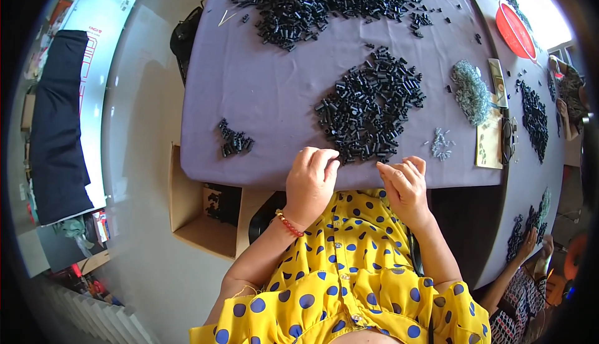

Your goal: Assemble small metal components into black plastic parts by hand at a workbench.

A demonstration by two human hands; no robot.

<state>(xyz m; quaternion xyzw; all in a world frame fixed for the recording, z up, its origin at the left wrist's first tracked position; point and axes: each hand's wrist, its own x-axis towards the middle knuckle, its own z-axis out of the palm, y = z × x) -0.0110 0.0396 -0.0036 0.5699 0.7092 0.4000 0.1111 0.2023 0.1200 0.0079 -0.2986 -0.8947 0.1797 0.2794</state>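
My left hand (314, 175) is closed in a pinch at the near edge of a pile of short black tube-like pieces (371, 104). My right hand (405, 185) is closed too, thumb against curled fingers, just right of the pile's near end. Whatever either pinch holds is too small or hidden to make out. A small cluster of black pieces (234, 139) lies to the left. On the right is a little heap of tiny clear pieces (441, 144), with a larger grey-green tangled heap (471, 94) beyond it.
A big black pile (337, 1) covers the table's far side. Eyeglasses (510, 138) and a yellowish pad (489, 141) lie at right. A red basket (516, 30) stands farther off. An open cardboard box (206, 219) sits below the table's left edge. Other people's hands (529, 244) work at right.
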